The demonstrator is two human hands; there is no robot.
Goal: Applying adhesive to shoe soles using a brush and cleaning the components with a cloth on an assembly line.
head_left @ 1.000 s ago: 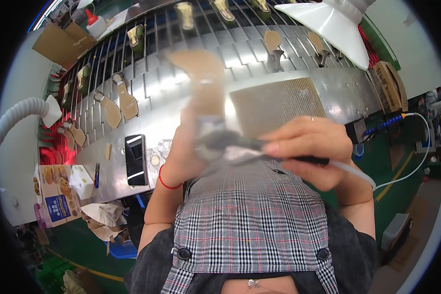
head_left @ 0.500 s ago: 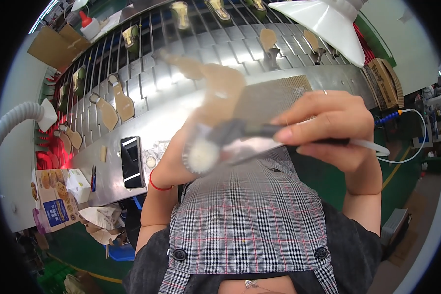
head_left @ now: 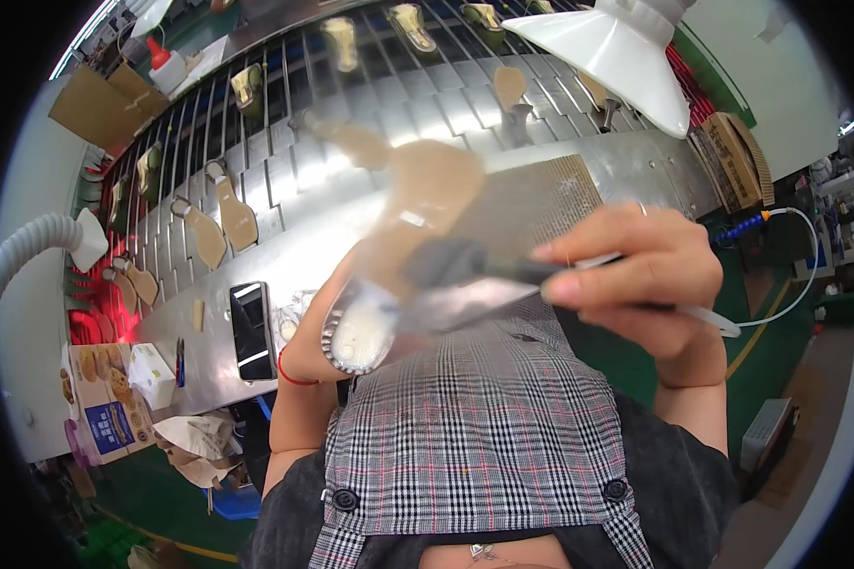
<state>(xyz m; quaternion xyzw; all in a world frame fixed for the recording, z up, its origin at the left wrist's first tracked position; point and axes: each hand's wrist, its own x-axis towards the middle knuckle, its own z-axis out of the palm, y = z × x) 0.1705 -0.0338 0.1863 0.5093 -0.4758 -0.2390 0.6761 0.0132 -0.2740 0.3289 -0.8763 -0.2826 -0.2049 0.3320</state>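
Tilted in front of my chest is a sandal on a shoe last, blurred by motion. Its tan sole (head_left: 436, 185) faces up and away, and a white rounded end (head_left: 359, 337) with a beaded rim points toward me. My left hand (head_left: 327, 294) grips the sandal from the left, its fingers mostly hidden behind it. My right hand (head_left: 636, 270) is closed round a dark-handled tool (head_left: 527, 272) with a thin pale tube at its rear. The tool's blurred dark head overlaps the sole; whether it touches cannot be made out.
A ribbed brown mat (head_left: 560, 190) lies on the metal bench beyond my hands. Several tan soles (head_left: 235, 213) and shoes rest on the slatted conveyor (head_left: 285, 180). At left are a phone (head_left: 251, 332), a tissue pack (head_left: 152, 375) and a nozzle hose (head_left: 43, 232). A white lamp shade (head_left: 626, 62) overhangs the right.
The sandal's white beaded end has shifted left and slightly down. My right hand and the tool have dropped a little. Both hands keep their holds.
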